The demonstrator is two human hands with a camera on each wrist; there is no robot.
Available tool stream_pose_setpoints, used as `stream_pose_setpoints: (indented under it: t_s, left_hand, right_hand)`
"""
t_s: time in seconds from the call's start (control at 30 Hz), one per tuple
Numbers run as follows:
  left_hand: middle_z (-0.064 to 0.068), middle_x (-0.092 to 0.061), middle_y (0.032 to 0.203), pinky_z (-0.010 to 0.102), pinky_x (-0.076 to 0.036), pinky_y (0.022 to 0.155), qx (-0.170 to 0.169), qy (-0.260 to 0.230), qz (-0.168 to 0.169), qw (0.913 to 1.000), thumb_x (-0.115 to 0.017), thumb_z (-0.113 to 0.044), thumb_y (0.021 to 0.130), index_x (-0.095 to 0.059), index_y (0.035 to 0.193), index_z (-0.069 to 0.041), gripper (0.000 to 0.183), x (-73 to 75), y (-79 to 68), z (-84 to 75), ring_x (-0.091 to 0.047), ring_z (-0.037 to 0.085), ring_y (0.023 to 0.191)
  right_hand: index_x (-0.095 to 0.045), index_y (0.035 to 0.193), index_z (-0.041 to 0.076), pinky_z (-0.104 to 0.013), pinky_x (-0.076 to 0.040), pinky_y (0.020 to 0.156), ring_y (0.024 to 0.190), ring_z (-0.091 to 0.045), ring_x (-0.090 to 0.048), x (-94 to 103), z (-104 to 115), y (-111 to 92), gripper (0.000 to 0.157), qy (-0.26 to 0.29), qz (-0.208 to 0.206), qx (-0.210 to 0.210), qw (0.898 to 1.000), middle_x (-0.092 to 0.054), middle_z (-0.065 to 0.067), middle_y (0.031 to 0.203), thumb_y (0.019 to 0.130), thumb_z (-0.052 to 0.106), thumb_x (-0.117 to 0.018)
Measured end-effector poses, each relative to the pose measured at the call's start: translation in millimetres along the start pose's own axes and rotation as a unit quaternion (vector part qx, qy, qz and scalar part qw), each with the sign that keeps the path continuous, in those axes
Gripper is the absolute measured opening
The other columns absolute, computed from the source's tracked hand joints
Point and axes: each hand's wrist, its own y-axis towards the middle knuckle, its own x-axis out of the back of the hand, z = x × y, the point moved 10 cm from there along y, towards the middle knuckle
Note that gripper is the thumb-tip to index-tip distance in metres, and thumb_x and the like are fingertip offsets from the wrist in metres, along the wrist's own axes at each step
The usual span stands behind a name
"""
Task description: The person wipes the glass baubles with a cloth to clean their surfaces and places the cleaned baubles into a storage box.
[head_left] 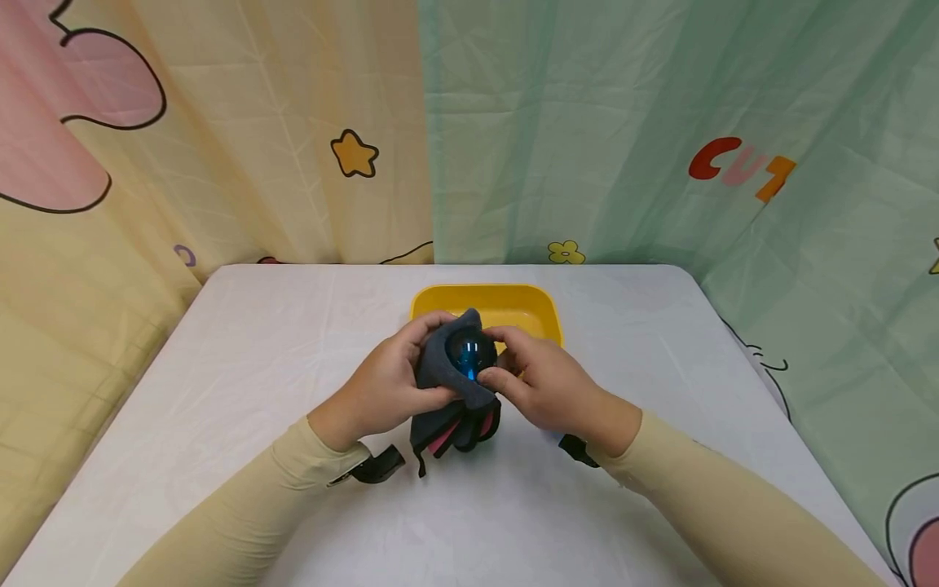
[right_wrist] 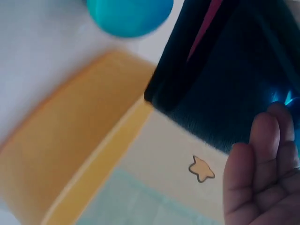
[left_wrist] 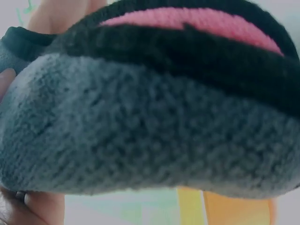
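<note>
A grey fleece item (head_left: 438,359) with black-edged folds and pink lining hangs in my left hand (head_left: 381,387), which grips its left side. Set in its upper opening is a glossy dark blue ball (head_left: 470,352). My right hand (head_left: 546,383) pinches the ball's right side between thumb and fingers. In the left wrist view the grey fleece (left_wrist: 154,126) fills most of the picture, with pink lining (left_wrist: 197,18) above. Fingers of the right hand (right_wrist: 262,173) touch near the shiny ball in the right wrist view, beside the dark fabric (right_wrist: 225,79).
Behind the hands stands a yellow tray (head_left: 486,291) on the white table (head_left: 308,326); hands and fleece hide part of its inside. A blue-green round thing (right_wrist: 130,16) shows at the top of the right wrist view. Patterned curtains (head_left: 506,122) surround the table.
</note>
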Motion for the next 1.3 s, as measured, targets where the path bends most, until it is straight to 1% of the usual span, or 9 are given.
stream_pose_setpoints:
  t_s: [0.13,0.23,0.33,0.47,0.57,0.77,0.93,1.13,1.3]
  left_hand:
    - [0.018,-0.063,0.141,0.024,-0.056,0.102,-0.006,0.011,-0.001,0.9999,-0.08,0.007,0.086,-0.04,0.151,-0.002,0.077,0.8,-0.3,0.3,-0.065,0.031,0.125]
    - [0.018,-0.064,0.14,0.024,-0.056,0.102,-0.014,0.015,-0.005,0.9998,-0.08,0.007,0.085,-0.04,0.151,-0.001,0.078,3.5,-0.2,-0.8,-0.066,0.03,0.123]
    - [0.018,-0.065,0.139,0.025,-0.057,0.101,-0.018,0.013,-0.005,0.9998,-0.08,0.007,0.086,-0.04,0.151,0.0,0.077,5.7,0.3,-1.5,-0.067,0.029,0.122]
    - [0.019,-0.064,0.14,0.026,-0.057,0.1,-0.013,0.003,-0.001,0.9999,-0.079,0.006,0.087,-0.039,0.151,0.0,0.076,5.2,1.2,-0.6,-0.067,0.03,0.122]
    - [0.02,-0.062,0.142,0.026,-0.057,0.101,-0.008,-0.007,0.0,0.9999,-0.078,0.008,0.087,-0.039,0.151,0.0,0.076,3.7,1.5,0.2,-0.065,0.031,0.125]
    - [0.018,-0.063,0.142,0.024,-0.055,0.103,-0.005,-0.002,-0.002,1.0,-0.08,0.008,0.086,-0.041,0.15,-0.002,0.076,0.6,1.5,1.2,-0.063,0.032,0.127]
    - [0.017,-0.063,0.142,0.024,-0.055,0.103,-0.006,0.005,-0.003,1.0,-0.081,0.007,0.085,-0.042,0.15,-0.003,0.077,-0.7,1.6,2.3,-0.065,0.03,0.126]
    - [0.017,-0.065,0.139,0.024,-0.057,0.101,-0.018,0.005,-0.01,0.9998,-0.08,0.007,0.085,-0.041,0.151,-0.001,0.077,4.3,1.3,-0.8,-0.067,0.029,0.122]
    - [0.02,-0.064,0.138,0.024,-0.058,0.099,-0.011,-0.013,0.002,0.9998,-0.078,0.008,0.087,-0.04,0.151,-0.001,0.075,2.6,1.5,0.6,-0.067,0.03,0.12]
  right_hand:
    - [-0.044,0.153,0.006,-0.025,-0.059,0.074,0.084,-0.01,-0.065,-3.8,-2,0,0.056,0.039,0.002,-0.004,0.999,-0.075,0.0,0.101,0.105,0.024,-0.066]
    - [-0.029,0.162,0.01,-0.029,-0.063,0.086,0.099,-0.014,-0.072,-3.6,4,0,0.072,0.011,0.007,0.022,1.0,-0.074,-0.005,0.118,0.103,0.02,-0.069]
    - [-0.026,0.163,0.011,-0.037,-0.063,0.092,0.105,-0.02,-0.074,-1.6,11,0,0.078,-0.06,0.011,0.059,0.996,-0.072,-0.01,0.13,0.1,0.014,-0.073]
    - [-0.043,0.155,0.01,-0.037,-0.062,0.085,0.092,-0.022,-0.072,4.9,22,-2,0.07,-0.185,-0.021,0.121,0.975,-0.075,-0.009,0.112,0.095,0.016,-0.079]
    - [-0.049,0.152,0.007,-0.036,-0.061,0.079,0.084,-0.022,-0.068,9.0,25,-3,0.069,-0.223,-0.044,0.14,0.964,-0.074,-0.006,0.096,0.093,0.02,-0.082]
    - [-0.046,0.15,0.001,-0.029,-0.06,0.076,0.085,-0.014,-0.07,3.0,5,1,0.062,-0.07,0.013,0.028,0.997,-0.078,-0.004,0.104,0.1,0.026,-0.073]
    - [-0.046,0.15,0.003,-0.027,-0.057,0.072,0.081,-0.011,-0.064,-1.1,-1,1,0.054,0.026,0.013,-0.004,1.0,-0.075,-0.001,0.096,0.105,0.025,-0.066]
    - [-0.024,0.162,0.008,-0.035,-0.063,0.09,0.103,-0.018,-0.074,1.6,10,-1,0.078,-0.028,0.011,0.049,0.998,-0.074,-0.01,0.122,0.1,0.013,-0.072]
    - [-0.04,0.157,0.011,-0.04,-0.062,0.092,0.102,-0.023,-0.073,4.8,17,-2,0.069,-0.153,0.0,0.08,0.985,-0.074,-0.009,0.123,0.098,0.016,-0.076]
